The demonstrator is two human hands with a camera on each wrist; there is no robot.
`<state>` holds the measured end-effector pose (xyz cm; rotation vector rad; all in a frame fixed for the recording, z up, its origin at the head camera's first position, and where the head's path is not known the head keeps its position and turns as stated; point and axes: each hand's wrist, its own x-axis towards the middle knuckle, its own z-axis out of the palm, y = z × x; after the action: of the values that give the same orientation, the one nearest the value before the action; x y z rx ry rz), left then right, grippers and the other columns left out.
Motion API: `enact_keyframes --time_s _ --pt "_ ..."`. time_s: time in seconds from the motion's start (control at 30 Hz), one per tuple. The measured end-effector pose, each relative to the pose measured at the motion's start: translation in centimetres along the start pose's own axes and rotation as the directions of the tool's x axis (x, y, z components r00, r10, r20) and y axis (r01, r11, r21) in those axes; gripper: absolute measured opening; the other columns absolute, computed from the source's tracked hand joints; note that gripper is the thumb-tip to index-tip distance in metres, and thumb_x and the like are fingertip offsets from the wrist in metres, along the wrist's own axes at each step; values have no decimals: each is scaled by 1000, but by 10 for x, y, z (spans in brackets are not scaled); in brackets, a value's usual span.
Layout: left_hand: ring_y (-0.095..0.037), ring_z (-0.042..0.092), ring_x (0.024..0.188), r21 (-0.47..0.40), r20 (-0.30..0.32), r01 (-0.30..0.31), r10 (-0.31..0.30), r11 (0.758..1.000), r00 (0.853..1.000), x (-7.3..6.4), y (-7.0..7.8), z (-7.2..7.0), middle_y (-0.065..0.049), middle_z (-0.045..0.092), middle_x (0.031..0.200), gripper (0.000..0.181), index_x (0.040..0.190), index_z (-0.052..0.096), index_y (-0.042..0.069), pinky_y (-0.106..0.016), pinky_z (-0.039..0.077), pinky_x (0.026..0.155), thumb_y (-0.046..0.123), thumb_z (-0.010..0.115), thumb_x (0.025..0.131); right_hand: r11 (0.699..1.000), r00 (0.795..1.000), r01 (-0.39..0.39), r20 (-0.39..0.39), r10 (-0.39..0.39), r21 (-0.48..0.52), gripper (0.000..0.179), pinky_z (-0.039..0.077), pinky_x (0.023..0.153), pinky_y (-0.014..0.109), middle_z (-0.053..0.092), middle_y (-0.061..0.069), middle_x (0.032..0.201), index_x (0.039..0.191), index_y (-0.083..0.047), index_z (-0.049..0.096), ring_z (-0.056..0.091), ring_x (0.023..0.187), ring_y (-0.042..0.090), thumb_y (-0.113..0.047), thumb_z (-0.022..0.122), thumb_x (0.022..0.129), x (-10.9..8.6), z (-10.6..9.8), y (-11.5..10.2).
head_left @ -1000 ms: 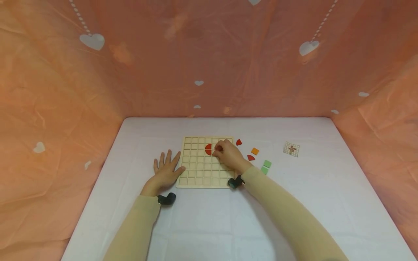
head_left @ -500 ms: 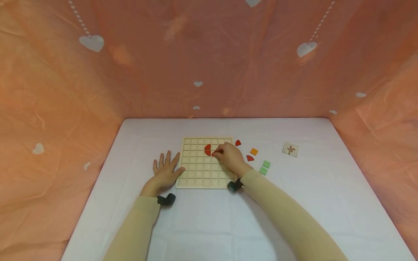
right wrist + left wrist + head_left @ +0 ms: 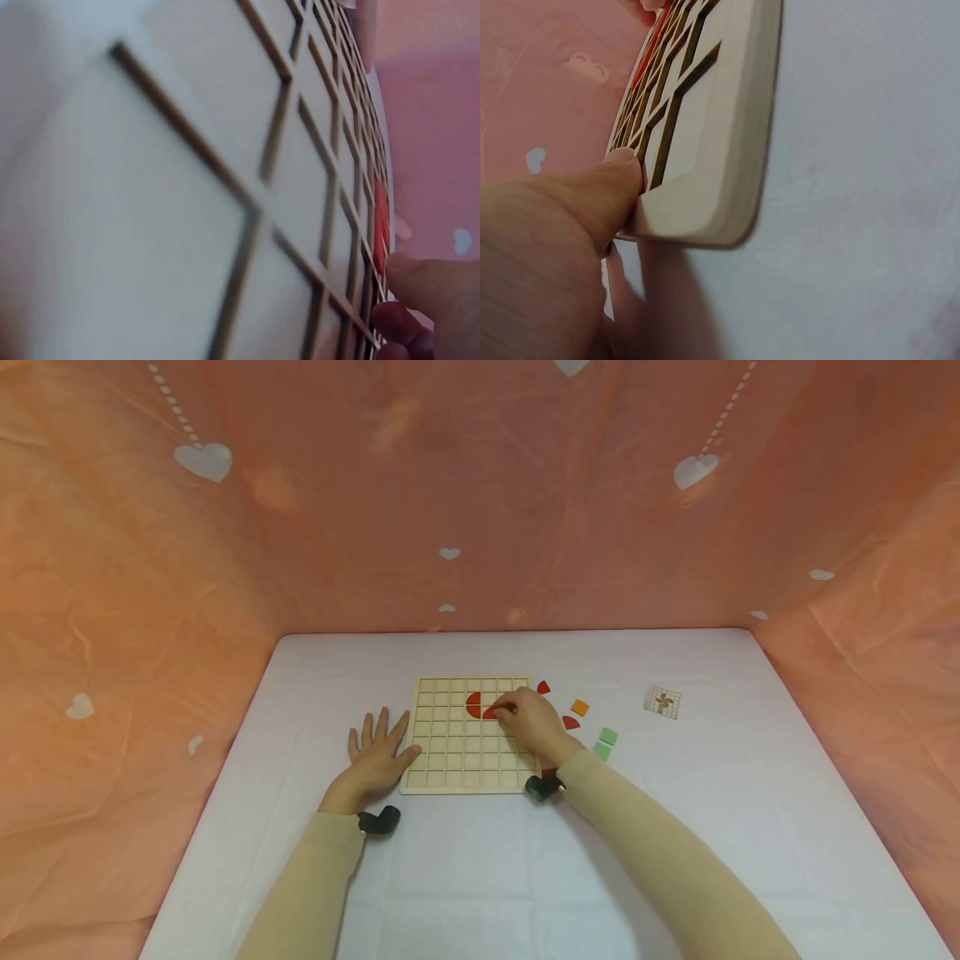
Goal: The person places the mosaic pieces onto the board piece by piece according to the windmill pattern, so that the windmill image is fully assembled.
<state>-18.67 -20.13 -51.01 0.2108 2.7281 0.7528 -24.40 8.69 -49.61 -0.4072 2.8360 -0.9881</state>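
Observation:
A pale wooden grid board (image 3: 442, 762) lies on the white table in the head view. My left hand (image 3: 372, 767) rests spread flat on the table at its left side, the thumb (image 3: 619, 169) on the board's edge in the left wrist view. Over the board's right half, my right hand (image 3: 531, 718) pinches a red quarter-circle tile (image 3: 490, 713) between thumb and fingertips, low on the grid. Left of that tile, two red quarter-circle tiles (image 3: 473, 712) sit one above the other in neighbouring cells. The curled right fingers partly hide the held tile.
Right of the board lie loose red quarter-circle tiles (image 3: 571, 722), an orange square tile (image 3: 580, 707) and two green square tiles (image 3: 608, 737). Another red piece (image 3: 549, 772) shows partly beside the right wrist. Farther right is a small pattern card (image 3: 663, 702).
My right fingertips have come slightly nearer on the board, and more of the red tile shows beneath them. The left hand keeps its place. The head view has shifted a little.

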Motion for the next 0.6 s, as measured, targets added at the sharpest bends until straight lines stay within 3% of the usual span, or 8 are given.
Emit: enact_keyframes --time_s 0.37,0.6 --pt "-42 -24 140 22 11 7 -7 1000 1000 0 3 -4 -23 -13 158 72 156 12 12 -60 -21 104 46 42 101 990 996 -75 -40 80 122 30 48 73 34 62 4 101 117 -10 67 57 89 20 -30 65 94 -11 -41 25" --pt "-42 -24 140 18 21 9 -10 1000 1000 -1 3 -5 -23 -14 158 72 156 11 11 -60 -21 104 45 42 101 982 988 -143 -36 148 124 32 47 76 36 59 7 103 118 -12 66 54 89 24 -32 66 93 -29 -63 53"
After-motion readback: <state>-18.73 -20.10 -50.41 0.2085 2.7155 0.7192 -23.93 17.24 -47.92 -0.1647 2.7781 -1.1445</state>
